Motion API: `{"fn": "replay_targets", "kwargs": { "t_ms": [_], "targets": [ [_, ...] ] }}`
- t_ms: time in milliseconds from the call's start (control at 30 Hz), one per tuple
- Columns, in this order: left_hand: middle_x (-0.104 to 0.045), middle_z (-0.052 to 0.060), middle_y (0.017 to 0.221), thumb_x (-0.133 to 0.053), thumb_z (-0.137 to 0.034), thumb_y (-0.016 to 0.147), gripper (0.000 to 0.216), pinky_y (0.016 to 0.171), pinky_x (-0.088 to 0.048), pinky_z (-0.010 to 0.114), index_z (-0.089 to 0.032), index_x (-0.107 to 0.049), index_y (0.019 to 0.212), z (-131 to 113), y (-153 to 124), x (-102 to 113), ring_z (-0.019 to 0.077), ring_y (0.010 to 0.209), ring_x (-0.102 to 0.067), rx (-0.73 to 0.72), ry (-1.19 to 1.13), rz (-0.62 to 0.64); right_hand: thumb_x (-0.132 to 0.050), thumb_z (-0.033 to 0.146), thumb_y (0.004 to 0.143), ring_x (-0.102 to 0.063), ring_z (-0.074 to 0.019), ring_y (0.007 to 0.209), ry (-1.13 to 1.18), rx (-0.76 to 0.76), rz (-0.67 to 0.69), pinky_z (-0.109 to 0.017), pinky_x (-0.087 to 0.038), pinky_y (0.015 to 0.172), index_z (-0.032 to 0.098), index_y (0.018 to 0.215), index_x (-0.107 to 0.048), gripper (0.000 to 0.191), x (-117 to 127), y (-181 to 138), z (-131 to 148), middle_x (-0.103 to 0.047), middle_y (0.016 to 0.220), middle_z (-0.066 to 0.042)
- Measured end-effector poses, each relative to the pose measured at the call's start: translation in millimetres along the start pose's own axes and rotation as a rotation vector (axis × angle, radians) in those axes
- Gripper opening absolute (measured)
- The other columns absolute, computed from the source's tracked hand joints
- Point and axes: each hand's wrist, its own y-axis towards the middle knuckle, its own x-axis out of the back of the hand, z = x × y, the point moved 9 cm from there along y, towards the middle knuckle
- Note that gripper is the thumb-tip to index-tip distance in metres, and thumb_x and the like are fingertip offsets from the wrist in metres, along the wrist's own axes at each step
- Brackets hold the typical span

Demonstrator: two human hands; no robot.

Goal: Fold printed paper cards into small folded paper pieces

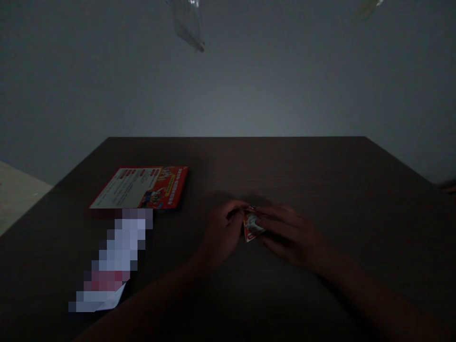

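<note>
A small red piece of printed paper or card (251, 226) with a pale picture on it is between my hands, over the middle of the table. My left hand (224, 231) is closed on its left edge, thumb and fingers pinching near the top corner. From the other side my right hand (294, 232) grips it, with the fingers lying across its right part. Its lower corner points toward me. The fingers cover much of it, and dim light hides whether it is folded.
On the dark wooden table (320, 166), a red and white printed box or booklet (142, 187) lies at the left. Nearer me is a bright, pixelated phone-like object (116, 261). A grey wall (249, 71) rises behind, with a clear plastic bag (187, 23) hanging high up.
</note>
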Motion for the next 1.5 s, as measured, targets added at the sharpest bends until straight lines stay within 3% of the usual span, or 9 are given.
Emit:
{"fn": "replay_targets", "kwargs": {
  "t_ms": [267,400,567,767,900,1100,1300,1400,1500],
  "targets": [
    [-0.067,0.001,0.072,-0.055,-0.02,0.073,0.017,0.058,-0.05,0.024,-0.015,-0.067,0.085,19.6,-3.2,-6.1,0.0142,0.064,-0.063,0.236,-0.352,-0.032,-0.064,0.024,0.08,-0.054,-0.0267,0.114,-0.068,-0.044,0.044,-0.044,-0.049,0.09,0.019,0.12,-0.052,0.043,-7.3,-1.6,-8.9,-0.052,0.129,-0.016],
    [-0.067,0.003,0.075,-0.058,-0.024,0.071,0.019,0.059,-0.051,0.026,-0.014,-0.066,0.085,21.0,-6.3,-11.0,0.0148,0.064,-0.062,0.243,-0.465,-0.024,-0.063,0.022,0.079,-0.056,-0.0266,0.112,-0.041,-0.045,-0.014,-0.042,-0.051,0.088,0.021,0.123,-0.05,0.046,-1.9,-3.6,-9.0,-0.056,0.124,-0.015],
    [-0.059,0.0,0.062,-0.053,-0.022,0.072,0.019,0.052,-0.045,0.023,-0.013,-0.063,0.086,10.8,-7.4,-10.5,0.0111,0.054,-0.053,0.127,-0.469,0.06,-0.061,0.018,0.079,-0.062,-0.0236,0.1,0.028,-0.11,-0.112,-0.037,-0.054,0.081,0.022,0.119,-0.054,0.041,10.5,0.4,-7.1,-0.064,0.112,-0.012],
    [-0.059,0.0,0.076,-0.066,-0.025,0.069,0.023,0.061,-0.044,0.022,-0.015,-0.062,0.089,0.8,-9.6,-13.3,0.0114,0.068,-0.055,0.011,-0.21,0.206,-0.06,0.018,0.081,-0.065,-0.0153,0.072,0.256,-0.317,-0.157,-0.026,-0.053,0.063,0.02,0.103,-0.062,0.022,12.9,1.5,-19.5,-0.07,0.089,-0.006],
    [-0.064,0.002,0.084,-0.071,-0.028,0.068,0.029,0.068,-0.047,0.025,-0.015,-0.058,0.09,3.8,-14.7,-27.1,0.015,0.076,-0.061,0.087,-0.274,0.33,-0.061,0.025,0.082,-0.063,-0.0138,0.061,0.494,-0.532,-0.153,-0.023,-0.051,0.054,0.018,0.092,-0.063,0.013,-1.4,-4.4,-36.9,-0.069,0.076,-0.003],
    [-0.066,0.002,0.08,-0.072,-0.022,0.069,0.027,0.069,-0.049,0.025,-0.014,-0.059,0.091,4.8,-20.0,-34.7,0.0131,0.072,-0.062,0.169,-0.435,0.339,-0.064,0.03,0.08,-0.064,-0.0122,0.06,0.839,-0.638,-0.223,-0.022,-0.053,0.054,0.02,0.09,-0.056,0.017,-18.0,-2.0,-41.7,-0.068,0.074,0.0],
    [-0.067,0.003,0.071,-0.071,-0.026,0.071,0.022,0.06,-0.049,0.025,-0.011,-0.063,0.084,9.0,-24.2,-34.1,0.0132,0.063,-0.061,0.179,-0.408,0.349,-0.072,0.031,0.072,-0.061,-0.0105,0.052,1.107,-0.799,-0.193,-0.02,-0.05,0.048,0.02,0.109,-0.052,0.043,-35.9,-5.1,-48.8,-0.07,0.07,0.001],
    [-0.068,0.004,0.072,-0.072,-0.027,0.071,0.022,0.06,-0.049,0.024,-0.01,-0.065,0.084,12.8,-26.1,-32.5,0.0131,0.063,-0.062,0.177,-0.379,0.343,-0.072,0.036,0.072,-0.062,-0.0107,0.051,1.139,-0.868,-0.095,-0.021,-0.05,0.049,0.014,0.091,-0.064,0.03,-43.1,-4.0,-51.8,-0.071,0.07,-0.003],
    [-0.068,0.003,0.07,-0.072,-0.027,0.07,0.021,0.059,-0.049,0.023,-0.01,-0.066,0.082,12.1,-26.6,-30.8,0.0123,0.061,-0.061,0.166,-0.375,0.336,-0.072,0.04,0.07,-0.06,-0.0106,0.046,1.152,-0.923,-0.093,-0.021,-0.048,0.045,0.013,0.081,-0.069,0.03,-45.6,-2.2,-57.2,-0.069,0.063,-0.003]
  ]
}}
